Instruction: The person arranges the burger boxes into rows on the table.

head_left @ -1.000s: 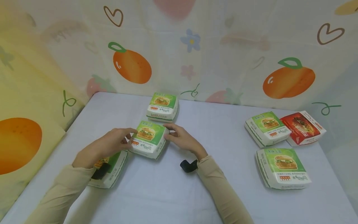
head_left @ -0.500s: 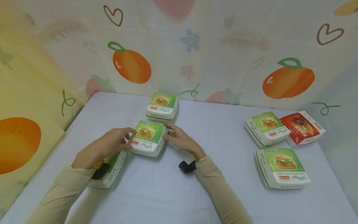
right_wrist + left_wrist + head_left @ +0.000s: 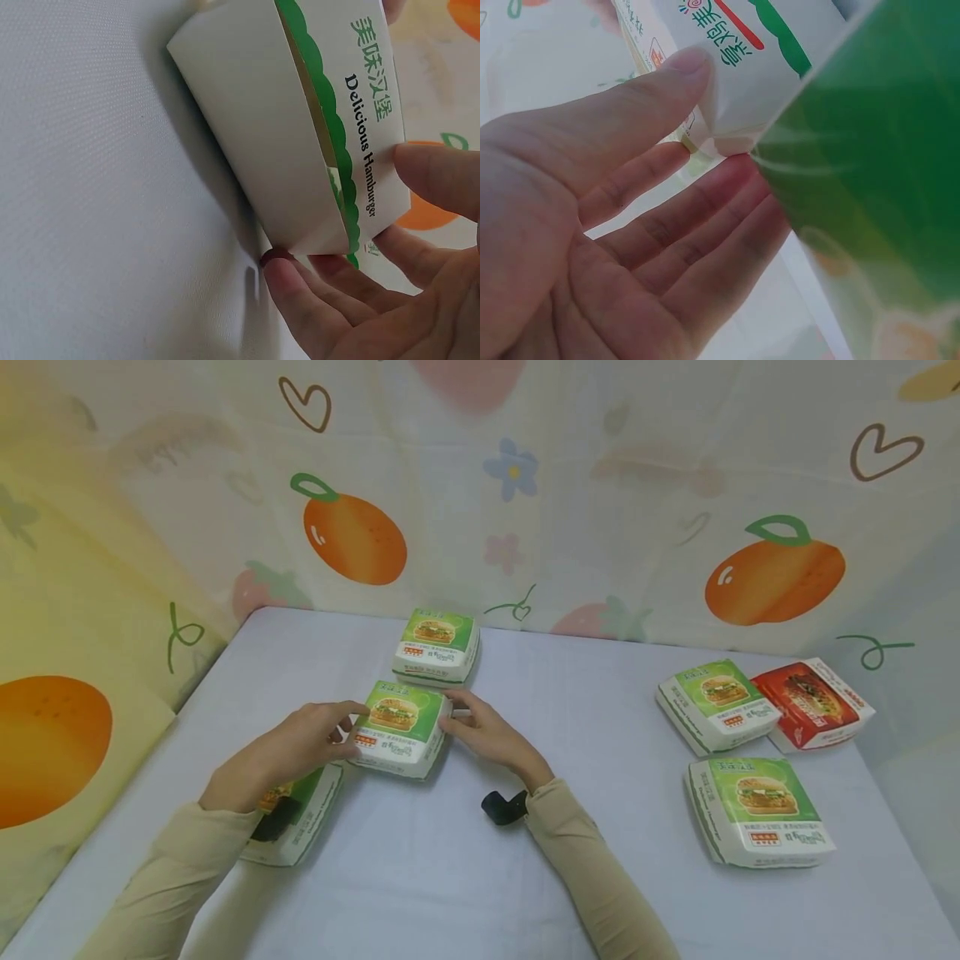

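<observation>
In the head view, a green and white hamburger box (image 3: 399, 727) lies between both hands, just in front of another burger box (image 3: 437, 646). My left hand (image 3: 303, 745) grips its left edge; in the left wrist view the thumb (image 3: 686, 67) presses the white side while the fingers reach to the corner. On the opposite edge, my right hand (image 3: 491, 735) pinches the box. The right wrist view has that thumb (image 3: 439, 176) against the lid side printed "Delicious Hamburger" and the fingers round the lower corner. A slim gap shows under the lid's green scalloped edge.
Under the left forearm sits a darker green burger box (image 3: 318, 814), partly hidden. At the right stand two green boxes (image 3: 718, 706) (image 3: 761, 810) and a red box (image 3: 813, 703). A printed curtain (image 3: 555, 560) hangs behind the white table (image 3: 420, 877).
The held box has shifted slightly toward the back of the table, nearer the box behind it. Both hands keep their hold, and the other boxes stay put.
</observation>
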Demonstrator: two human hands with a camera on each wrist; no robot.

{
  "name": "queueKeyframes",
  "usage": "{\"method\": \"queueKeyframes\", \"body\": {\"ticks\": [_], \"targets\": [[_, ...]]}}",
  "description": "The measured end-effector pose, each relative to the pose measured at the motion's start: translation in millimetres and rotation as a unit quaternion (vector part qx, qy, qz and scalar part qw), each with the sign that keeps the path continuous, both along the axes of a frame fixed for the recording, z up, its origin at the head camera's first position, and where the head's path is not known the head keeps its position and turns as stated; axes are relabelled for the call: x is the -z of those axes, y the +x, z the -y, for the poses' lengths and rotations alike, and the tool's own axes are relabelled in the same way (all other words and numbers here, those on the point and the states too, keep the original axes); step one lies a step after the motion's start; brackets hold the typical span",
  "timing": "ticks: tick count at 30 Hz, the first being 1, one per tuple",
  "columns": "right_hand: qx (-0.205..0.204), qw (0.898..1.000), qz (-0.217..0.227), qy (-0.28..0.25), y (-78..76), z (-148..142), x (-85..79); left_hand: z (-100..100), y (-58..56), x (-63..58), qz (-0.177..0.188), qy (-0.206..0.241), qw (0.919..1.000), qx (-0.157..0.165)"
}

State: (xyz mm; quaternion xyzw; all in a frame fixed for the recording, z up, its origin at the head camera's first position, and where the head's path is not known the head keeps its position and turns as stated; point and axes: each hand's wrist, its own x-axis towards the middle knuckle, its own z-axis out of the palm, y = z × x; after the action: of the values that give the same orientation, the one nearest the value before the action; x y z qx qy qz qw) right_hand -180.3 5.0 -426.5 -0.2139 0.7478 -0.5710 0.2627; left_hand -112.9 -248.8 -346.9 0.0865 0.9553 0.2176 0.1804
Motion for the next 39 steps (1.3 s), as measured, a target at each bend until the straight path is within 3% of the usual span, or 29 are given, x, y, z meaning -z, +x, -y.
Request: {"method": "queueKeyframes", "body": {"ticks": [23, 32, 39], "targets": [[0.005, 1.000, 0.004, -0.015, -0.6, 1, 3.5, -1, -0.4, 1.5, 0.017, -0.010, 0.9996, -0.019], [0.007, 1.000, 0.002, -0.011, -1.5, -3, -2.3, 3, 4.2, -2.4, -0.005, -0.014, 0.9999, -0.006], [0.017, 1.000, -0.017, -0.007, -0.1, -8, -12.8, 14, 13.3, -8.9, -0.059, -0.003, 0.9981, 0.016]]}}
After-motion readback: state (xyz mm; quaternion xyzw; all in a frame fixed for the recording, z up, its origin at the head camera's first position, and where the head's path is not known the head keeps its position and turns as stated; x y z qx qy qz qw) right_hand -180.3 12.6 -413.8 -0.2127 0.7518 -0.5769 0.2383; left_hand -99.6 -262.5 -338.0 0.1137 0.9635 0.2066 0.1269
